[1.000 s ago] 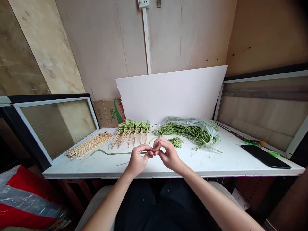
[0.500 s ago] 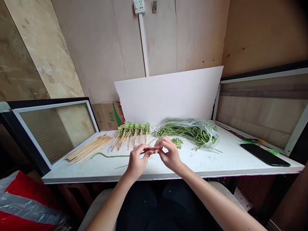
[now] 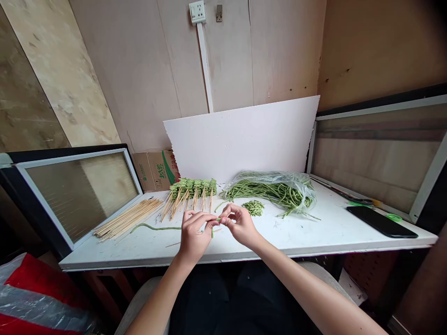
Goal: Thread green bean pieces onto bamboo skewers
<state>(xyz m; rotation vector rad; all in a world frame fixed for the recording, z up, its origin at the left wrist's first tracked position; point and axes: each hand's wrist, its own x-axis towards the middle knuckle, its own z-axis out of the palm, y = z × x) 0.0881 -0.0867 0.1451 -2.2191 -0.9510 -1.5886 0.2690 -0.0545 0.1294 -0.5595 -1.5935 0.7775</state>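
My left hand (image 3: pixel 196 234) is closed in a pinch on a green long bean (image 3: pixel 155 228), whose tail trails left over the table top. A short green end of bean (image 3: pixel 213 232) hangs below its thumb. My right hand (image 3: pixel 240 225) meets it fingertip to fingertip, pinching the bean end at the same spot. Whether a thin stick is between the fingers I cannot tell. Just behind my right hand lies a small heap of short bean pieces (image 3: pixel 253 208). Farther back, several skewers of bean pieces (image 3: pixel 193 188) are stacked, with their bamboo ends towards me.
Loose bamboo skewers (image 3: pixel 129 218) lie at the left. A clear plastic bag of long beans (image 3: pixel 272 188) rests at the back right. On the right are a black phone (image 3: pixel 380 222) and a green ring (image 3: pixel 394 217). A white board (image 3: pixel 240 139) and a cardboard box (image 3: pixel 153 170) stand behind.
Both hands have shifted slightly left, and the fingertips have drawn apart a little. A short bean end now shows below my left thumb. The view has turned slightly.
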